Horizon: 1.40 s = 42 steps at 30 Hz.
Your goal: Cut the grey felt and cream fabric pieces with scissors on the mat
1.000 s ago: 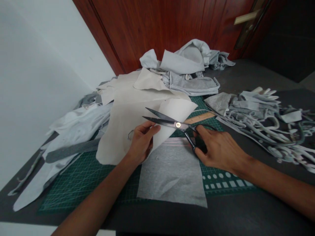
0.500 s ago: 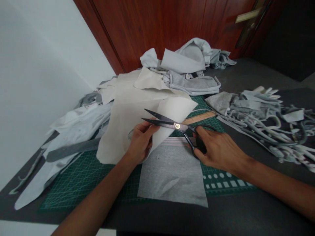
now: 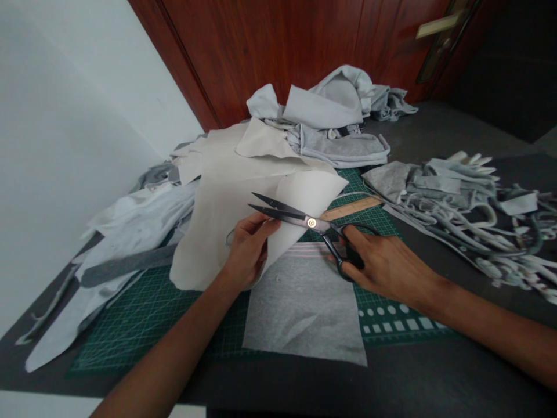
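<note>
My right hand (image 3: 383,267) is shut on the looped handles of black tailor's shears (image 3: 311,223), whose blades stand slightly apart. The blades point left and lie across a stiff cream fabric sheet (image 3: 217,232). My left hand (image 3: 248,252) pinches and lifts that sheet, its fingertips just below the blade tips. Whether the sheet lies between the blades cannot be told. A grey fabric panel (image 3: 304,307) lies flat below both hands.
Everything rests on a green cutting mat (image 3: 139,319) on a dark table (image 3: 435,130). A wooden ruler (image 3: 350,209) lies beyond the shears. Grey fabric strips (image 3: 456,215) sit at right, a grey cloth heap (image 3: 335,145) at back, with a white wall (image 3: 65,145) left and a wooden door (image 3: 282,40) behind.
The shears and both hands have shifted slightly left, and the blade tips have moved a little further left over the cream sheet.
</note>
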Available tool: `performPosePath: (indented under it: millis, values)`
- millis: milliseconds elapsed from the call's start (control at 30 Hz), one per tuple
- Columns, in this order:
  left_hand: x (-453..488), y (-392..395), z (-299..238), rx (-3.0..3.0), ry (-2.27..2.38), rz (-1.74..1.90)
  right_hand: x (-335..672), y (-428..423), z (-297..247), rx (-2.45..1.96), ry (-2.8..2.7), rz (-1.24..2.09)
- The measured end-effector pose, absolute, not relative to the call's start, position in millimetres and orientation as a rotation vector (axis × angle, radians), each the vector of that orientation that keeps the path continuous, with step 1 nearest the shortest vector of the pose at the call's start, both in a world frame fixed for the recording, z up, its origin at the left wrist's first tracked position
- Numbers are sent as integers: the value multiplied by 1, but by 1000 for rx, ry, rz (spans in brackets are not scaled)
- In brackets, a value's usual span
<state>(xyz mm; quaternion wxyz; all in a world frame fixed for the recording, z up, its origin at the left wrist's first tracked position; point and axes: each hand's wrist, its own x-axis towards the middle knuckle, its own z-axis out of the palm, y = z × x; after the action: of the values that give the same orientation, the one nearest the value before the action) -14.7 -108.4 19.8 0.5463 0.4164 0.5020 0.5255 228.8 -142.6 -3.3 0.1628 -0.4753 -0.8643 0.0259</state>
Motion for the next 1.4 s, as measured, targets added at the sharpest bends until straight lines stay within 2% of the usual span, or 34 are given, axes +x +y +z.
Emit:
performPosePath:
  millis: [467, 800, 1400]
  values:
    - [-11, -113, 22, 952, 1166, 1222, 233, -133, -9, -1564, -2318, 39]
    - [-13, -113, 28, 989, 1139, 1214, 233, -134, -6, -1447, -2211, 171]
    - [-11, -113, 31, 889, 1196, 1267, 234, -135, -2, -1270, -2339, 64]
